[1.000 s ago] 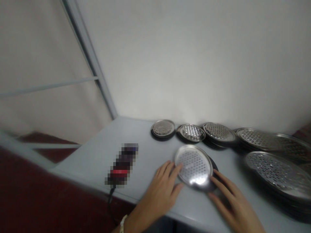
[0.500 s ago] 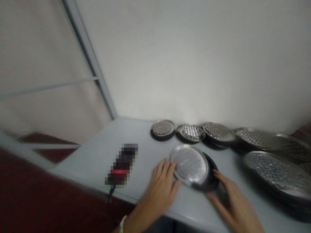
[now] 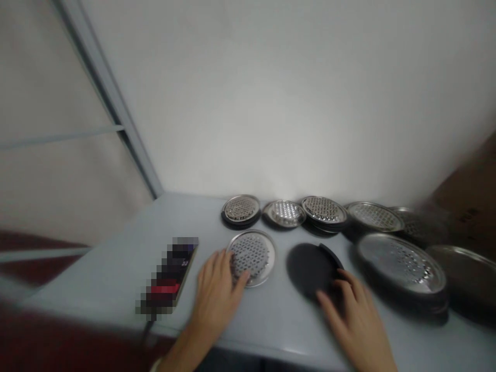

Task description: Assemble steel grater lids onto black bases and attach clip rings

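My left hand lies flat on the grey table, fingers spread, its fingertips on the near edge of a small perforated metal disc. To the right, a round black tray sits bare on the table. My right hand rests with stretched fingers on the black tray's near rim.
Several perforated metal discs on dark bases line the back by the white wall. Larger perforated discs are stacked at the right. A blurred dark device with a cable lies at the left near the table's front edge.
The metal disc has slid left off the black tray under my left hand and now lies flat on the table. The view shifted, so everything sits further left.
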{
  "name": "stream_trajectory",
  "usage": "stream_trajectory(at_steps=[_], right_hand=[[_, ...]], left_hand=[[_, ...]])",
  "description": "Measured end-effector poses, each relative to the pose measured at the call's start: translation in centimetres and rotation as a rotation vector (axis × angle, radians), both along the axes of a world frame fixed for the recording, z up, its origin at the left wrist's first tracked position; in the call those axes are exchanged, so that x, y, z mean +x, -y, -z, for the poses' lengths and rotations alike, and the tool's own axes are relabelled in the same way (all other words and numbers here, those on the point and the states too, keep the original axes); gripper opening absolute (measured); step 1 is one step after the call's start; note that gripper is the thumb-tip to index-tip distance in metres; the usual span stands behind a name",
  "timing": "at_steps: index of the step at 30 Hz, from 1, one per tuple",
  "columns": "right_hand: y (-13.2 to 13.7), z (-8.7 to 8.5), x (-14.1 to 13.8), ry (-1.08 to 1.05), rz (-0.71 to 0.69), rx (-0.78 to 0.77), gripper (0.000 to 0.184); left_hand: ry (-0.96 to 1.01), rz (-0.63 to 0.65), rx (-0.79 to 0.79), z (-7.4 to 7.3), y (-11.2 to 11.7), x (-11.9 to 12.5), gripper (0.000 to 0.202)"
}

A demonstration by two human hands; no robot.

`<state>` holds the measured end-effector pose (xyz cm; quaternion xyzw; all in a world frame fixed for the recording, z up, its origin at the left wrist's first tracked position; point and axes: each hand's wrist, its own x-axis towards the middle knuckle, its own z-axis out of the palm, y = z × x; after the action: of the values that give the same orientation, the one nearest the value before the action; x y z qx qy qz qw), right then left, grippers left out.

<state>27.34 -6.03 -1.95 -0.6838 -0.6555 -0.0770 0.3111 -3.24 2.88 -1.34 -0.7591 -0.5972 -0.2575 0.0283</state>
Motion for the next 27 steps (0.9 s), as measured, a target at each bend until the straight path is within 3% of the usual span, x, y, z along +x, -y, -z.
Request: stream_trajectory(at_steps=[6,11,15,20,24,27], right_hand=[[-0.4,0.1,-0.1,-0.050,0.049,0.013,0.054],[-0.7,0.1,-0.1,-0.099,0.037,-0.023,0.065],[-0.6,0.1,0.0,-0.128,0.051,0.025,0.060],[-0.5,0.1,0.0,-0.156,0.067,0.070,0.052],[-0.5,-0.2,0.0,-0.181,0.058,0.077,0.048],[-0.4,-0.3,0.0,-0.194,0.052,0.086,0.048]], left_hand=[[-0.079,-0.005,-0.035,-1.0,-1.6,-2.6,0.070],[-0.011,0.105,-0.043,-1.8,-2.3,-2.1,0.084],[0.057,0.234,-0.080,-2.5,-2.9,-1.4,0.078],[0.155,0.232,-0.148,-4.5,-4.0,-1.3,0.071],[0.153,0.313,-0.131,-6.2,-2.6,0.3,0.076],[0.041,0.522,-0.215,-6.1,0.1,2.8,0.092]])
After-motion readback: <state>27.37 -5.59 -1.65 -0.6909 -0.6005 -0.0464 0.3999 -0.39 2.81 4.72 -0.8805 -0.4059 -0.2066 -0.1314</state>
